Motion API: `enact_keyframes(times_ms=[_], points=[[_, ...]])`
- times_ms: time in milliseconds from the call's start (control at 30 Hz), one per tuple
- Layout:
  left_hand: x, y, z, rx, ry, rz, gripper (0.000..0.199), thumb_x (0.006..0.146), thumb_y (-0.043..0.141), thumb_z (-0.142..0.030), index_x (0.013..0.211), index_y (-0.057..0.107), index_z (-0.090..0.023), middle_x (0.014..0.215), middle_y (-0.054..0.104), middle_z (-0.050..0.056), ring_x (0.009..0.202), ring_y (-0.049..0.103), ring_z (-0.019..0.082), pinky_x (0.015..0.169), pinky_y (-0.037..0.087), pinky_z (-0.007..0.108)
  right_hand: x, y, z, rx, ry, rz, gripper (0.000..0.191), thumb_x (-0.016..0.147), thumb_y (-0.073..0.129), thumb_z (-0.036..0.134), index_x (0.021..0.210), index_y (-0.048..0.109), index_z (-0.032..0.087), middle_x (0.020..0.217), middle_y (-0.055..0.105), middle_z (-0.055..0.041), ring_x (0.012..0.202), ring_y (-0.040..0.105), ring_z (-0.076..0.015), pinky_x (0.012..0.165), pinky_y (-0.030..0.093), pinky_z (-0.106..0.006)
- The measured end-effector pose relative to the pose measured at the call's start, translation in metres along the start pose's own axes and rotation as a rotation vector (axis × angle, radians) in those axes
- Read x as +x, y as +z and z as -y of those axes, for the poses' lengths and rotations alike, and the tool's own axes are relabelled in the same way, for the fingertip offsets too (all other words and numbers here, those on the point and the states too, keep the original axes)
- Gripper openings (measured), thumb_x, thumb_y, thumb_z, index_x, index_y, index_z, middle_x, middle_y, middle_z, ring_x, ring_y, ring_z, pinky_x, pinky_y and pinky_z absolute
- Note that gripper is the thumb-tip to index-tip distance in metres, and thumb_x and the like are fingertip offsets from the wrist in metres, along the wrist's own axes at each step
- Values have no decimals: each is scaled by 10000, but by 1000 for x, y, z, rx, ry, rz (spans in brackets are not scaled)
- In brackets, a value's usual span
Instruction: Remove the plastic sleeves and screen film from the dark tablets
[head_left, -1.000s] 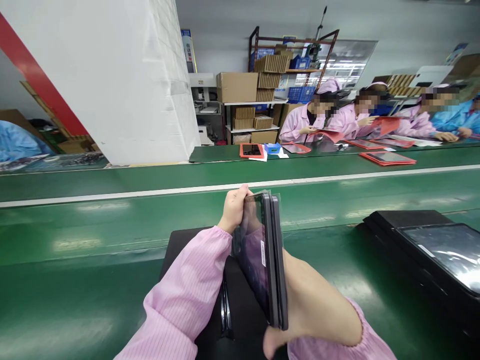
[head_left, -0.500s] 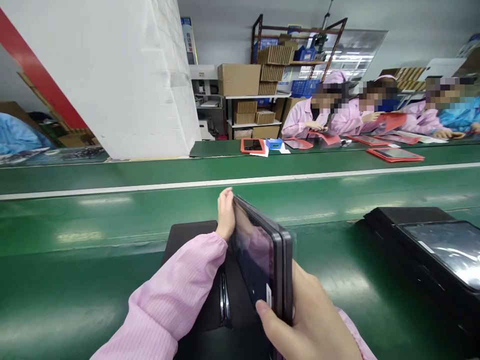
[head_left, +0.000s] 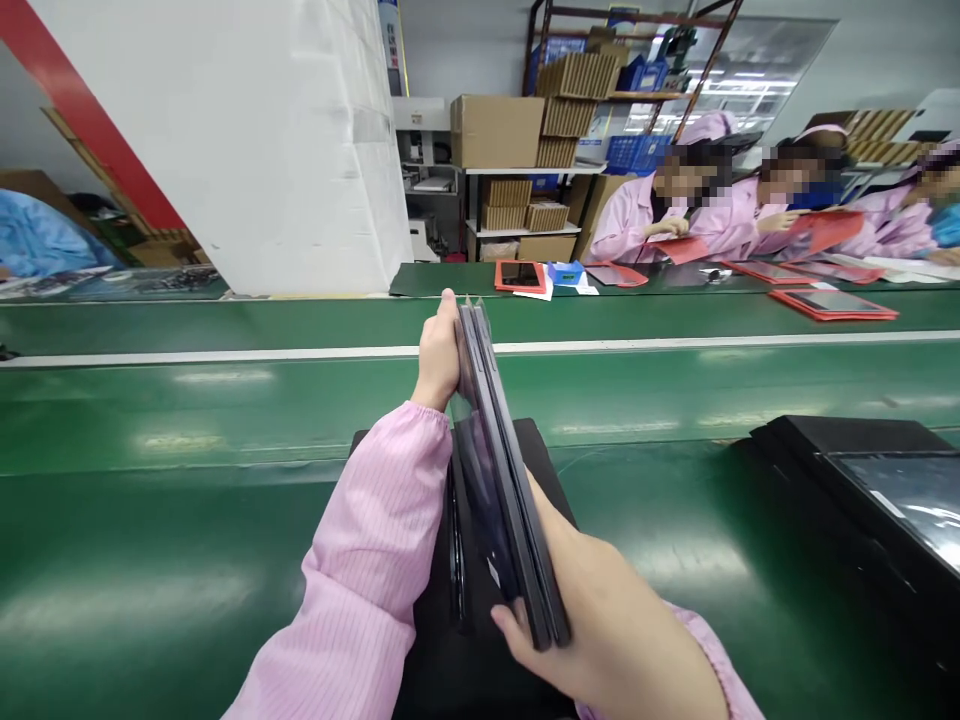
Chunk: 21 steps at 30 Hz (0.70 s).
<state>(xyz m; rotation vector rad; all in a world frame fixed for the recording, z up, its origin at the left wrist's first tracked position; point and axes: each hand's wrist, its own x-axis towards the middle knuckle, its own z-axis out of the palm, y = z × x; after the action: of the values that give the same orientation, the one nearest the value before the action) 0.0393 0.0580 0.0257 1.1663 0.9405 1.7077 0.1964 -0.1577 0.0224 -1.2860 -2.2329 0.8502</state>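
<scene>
Two dark tablets (head_left: pixel 501 470), pressed face to back, stand nearly on edge between my hands. A clear film shows at their far end. My left hand (head_left: pixel 439 350) is closed on the far end, its fingers partly hidden behind the tablets. The near end is in my right hand (head_left: pixel 600 600), with the thumb on the screen side and the other fingers hidden behind. Below the tablets, a flat black case (head_left: pixel 450 665) lies on the green work surface, with a glossy black strip (head_left: pixel 456 550) running along its middle.
To the right sits a stack of black cases (head_left: pixel 840 540) with a film-covered tablet (head_left: pixel 907 490) on top. Across the green bench (head_left: pixel 225 420), several people in pink handle red-framed sheets. A red-framed tablet (head_left: pixel 520 276) and a blue box (head_left: pixel 565 274) lie by a white pillar (head_left: pixel 300 150).
The tablets have been raised and turned more edge-on to me, both hands moving with them. More of the black case shows on their right side. The camera view has shifted slightly.
</scene>
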Motion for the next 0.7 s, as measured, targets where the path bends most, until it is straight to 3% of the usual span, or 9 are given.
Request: enact_keyframes(times_ms=[133,300,400,500,700], points=[[2,-7,10,28,48,58,709,894,412,-787,469,441,-221,438,425,3,395,369,109,431,276,289,11,-13,-12,-46,68,144,1097,702,667,123,1636,95,173,956,759,-55,659,698,-214,591,577,-321],[4,-5,21,-5,57,141,728,878,368,-823,484,454,-217,469,442,15,447,426,117,457,299,279,15,-23,-28,18,-37,200,1335,602,935,340,1639,98,280,1318,679,-90,905,717,-227,681,593,-286],[2,0,18,19,36,148,711,884,372,-812,488,418,-222,479,418,2,450,416,114,466,300,277,16,-27,-33,49,-63,185,1379,581,956,436,1641,84,298,1315,684,-74,920,712,-224,695,588,-280],[0,3,17,57,47,139,692,895,375,-792,504,431,-223,493,424,-3,457,405,118,474,307,287,20,-31,-32,86,-50,206,1406,580,964,409,1642,48,323,1359,665,-60,978,709,-226,707,585,-265],[3,2,26,102,119,121,567,941,429,-702,693,641,-240,494,439,-20,489,455,144,488,321,302,23,-34,-32,127,-46,207,1359,611,956,411,1642,74,324,1352,674,-38,946,714,-206,703,582,-258]])
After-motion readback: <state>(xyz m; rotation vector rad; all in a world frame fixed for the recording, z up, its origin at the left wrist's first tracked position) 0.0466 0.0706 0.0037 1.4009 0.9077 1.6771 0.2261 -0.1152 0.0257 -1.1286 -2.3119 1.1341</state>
